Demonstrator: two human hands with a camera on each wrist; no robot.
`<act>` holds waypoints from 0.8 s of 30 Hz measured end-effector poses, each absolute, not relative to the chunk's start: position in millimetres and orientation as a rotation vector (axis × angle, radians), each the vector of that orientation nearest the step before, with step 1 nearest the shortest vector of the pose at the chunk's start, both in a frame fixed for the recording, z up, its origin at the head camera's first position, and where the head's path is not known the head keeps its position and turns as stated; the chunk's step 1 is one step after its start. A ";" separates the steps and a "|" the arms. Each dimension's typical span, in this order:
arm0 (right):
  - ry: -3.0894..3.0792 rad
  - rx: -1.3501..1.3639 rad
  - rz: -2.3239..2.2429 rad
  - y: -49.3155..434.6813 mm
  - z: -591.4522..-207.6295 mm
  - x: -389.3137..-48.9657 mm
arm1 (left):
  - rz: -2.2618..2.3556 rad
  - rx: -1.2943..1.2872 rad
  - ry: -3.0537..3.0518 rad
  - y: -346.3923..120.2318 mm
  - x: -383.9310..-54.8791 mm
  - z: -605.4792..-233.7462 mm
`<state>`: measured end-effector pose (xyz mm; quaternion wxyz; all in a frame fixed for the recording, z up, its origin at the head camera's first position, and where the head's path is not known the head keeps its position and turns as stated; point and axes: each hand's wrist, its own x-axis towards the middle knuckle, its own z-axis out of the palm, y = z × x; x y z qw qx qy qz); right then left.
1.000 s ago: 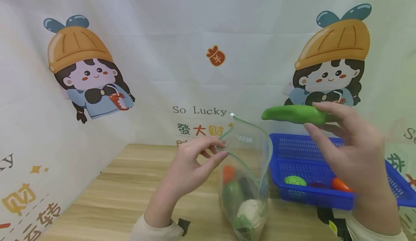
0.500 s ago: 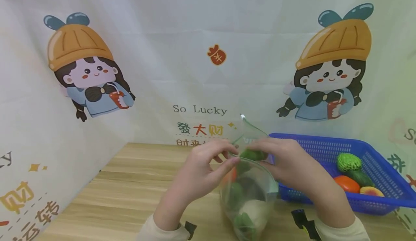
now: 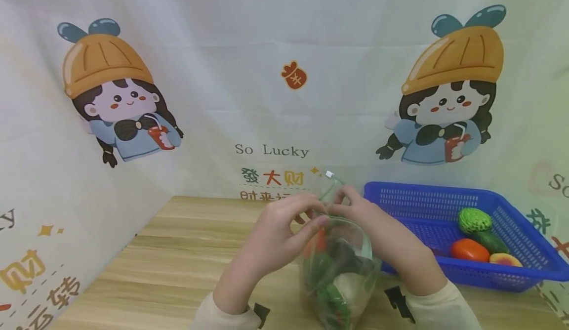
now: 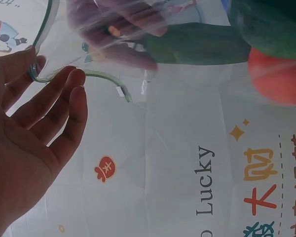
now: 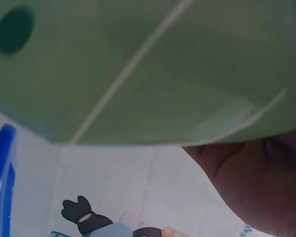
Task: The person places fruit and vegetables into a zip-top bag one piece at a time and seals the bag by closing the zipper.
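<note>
In the head view my left hand (image 3: 282, 236) pinches the green-edged mouth of a clear zip bag (image 3: 371, 270). My right hand (image 3: 366, 219) is at the bag's mouth, its fingertips partly hidden there. Through the plastic, the left wrist view has the right-hand fingers (image 4: 150, 61) on both sides of one end of a green pepper (image 4: 202, 44), its other end pointing down into the bag. Inside the bag are a red-orange piece (image 3: 316, 243), a dark piece (image 3: 344, 253), a pale rounded piece (image 3: 351, 288) and green vegetables. In the right wrist view a blurred green surface covers most of that hand.
A blue basket (image 3: 444, 190) stands right of the bag, behind my right forearm. It holds a bumpy green piece (image 3: 474, 220), a dark green one (image 3: 492, 242), an orange-red one (image 3: 469, 250) and a yellow-red one (image 3: 506, 260). A printed cloth (image 3: 249, 83) hangs behind the wooden table (image 3: 164, 266).
My right hand has brought the green pepper from above the basket leftward and down into the bag's mouth. The left hand keeps pinching the rim, slightly farther right.
</note>
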<state>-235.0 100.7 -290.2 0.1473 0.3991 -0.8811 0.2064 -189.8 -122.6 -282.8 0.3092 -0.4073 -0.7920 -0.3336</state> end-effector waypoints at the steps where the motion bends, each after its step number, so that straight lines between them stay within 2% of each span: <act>1: -2.563 1.144 0.579 99.5 -290.5 -235.9 | -0.889 -1.070 -2.099 -123.3 -190.8 -283.0; 11: -2.702 1.018 0.341 97.2 -291.9 -245.8 | -0.915 -0.997 -2.142 -129.6 -195.7 -283.4; 24: -2.057 0.983 0.822 142.4 -267.5 -232.9 | -1.053 -0.934 -2.059 -150.1 -199.4 -278.0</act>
